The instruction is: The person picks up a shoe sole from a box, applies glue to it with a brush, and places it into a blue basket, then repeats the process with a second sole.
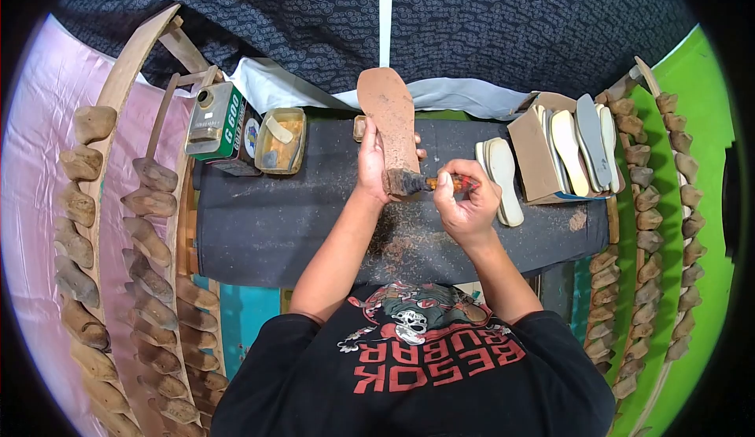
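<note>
At 10 o'clock an open tin [281,151] contains yellowish glue, while the left hand [372,162] is grasping the upright brown sole [389,126] above the surface [314,217], and the right hand [465,201] is clenched around a brush [417,183] touching the sole's bottom end.

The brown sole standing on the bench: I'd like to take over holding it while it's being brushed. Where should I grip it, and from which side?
Grip the sole around its lower part, from the left, where the left hand wraps it now. It stands nearly upright, heel end down, and the right hand works the brush at the heel from the right, so that side is taken.
</note>
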`<state>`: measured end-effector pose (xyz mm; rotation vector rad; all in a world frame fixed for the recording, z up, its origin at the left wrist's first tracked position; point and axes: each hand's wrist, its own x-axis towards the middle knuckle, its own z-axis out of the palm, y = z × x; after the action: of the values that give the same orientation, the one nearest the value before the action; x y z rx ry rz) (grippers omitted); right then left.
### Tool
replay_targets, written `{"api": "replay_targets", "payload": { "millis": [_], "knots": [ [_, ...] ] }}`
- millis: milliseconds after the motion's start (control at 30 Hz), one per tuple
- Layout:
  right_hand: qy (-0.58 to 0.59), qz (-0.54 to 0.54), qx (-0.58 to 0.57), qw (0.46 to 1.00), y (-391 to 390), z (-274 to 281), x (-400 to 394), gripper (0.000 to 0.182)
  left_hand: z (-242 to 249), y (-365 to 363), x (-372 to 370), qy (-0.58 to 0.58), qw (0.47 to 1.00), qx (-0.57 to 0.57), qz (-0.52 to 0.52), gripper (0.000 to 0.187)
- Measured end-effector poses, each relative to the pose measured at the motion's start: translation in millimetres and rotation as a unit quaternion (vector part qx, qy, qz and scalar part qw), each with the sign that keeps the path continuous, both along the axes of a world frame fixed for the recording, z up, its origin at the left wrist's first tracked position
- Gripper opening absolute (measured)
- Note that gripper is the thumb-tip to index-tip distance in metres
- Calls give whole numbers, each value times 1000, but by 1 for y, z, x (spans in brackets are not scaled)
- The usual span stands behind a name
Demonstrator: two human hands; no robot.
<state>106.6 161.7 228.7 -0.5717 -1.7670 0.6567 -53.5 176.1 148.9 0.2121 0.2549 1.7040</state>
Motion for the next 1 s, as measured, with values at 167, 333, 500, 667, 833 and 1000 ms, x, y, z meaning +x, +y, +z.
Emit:
{"api": "replay_targets", "payload": {
  "millis": [167, 333, 500, 667, 833, 1000],
  "knots": [
    [-61, 16, -29, 998, 2, -6, 22, 7, 2, -1, -10, -9, 1000, 23, 15, 59],
    [-44, -25, -52, 997, 19, -9, 28, 6, -2, -3, -11, -11, 1000, 7, 7, 60],
    [15, -34, -41, 998, 21, -8, 24, 6, 6, -5, -6, 3, 1000, -3, -11, 59],
    [-72, -16, 0, 997, 10, -2, 32, 7, -3, -2, -13, -11, 1000, 18, -9, 61],
    [1, -26, -53, 998, 19, -6, 24, 5, 0, -6, -4, -17, 1000, 2, -12, 61],
    [-26, -6, -28, 999, 8, -2, 22, 6, 4, -8, -6, -14, 999, 43, -27, 58]
  ]
}}
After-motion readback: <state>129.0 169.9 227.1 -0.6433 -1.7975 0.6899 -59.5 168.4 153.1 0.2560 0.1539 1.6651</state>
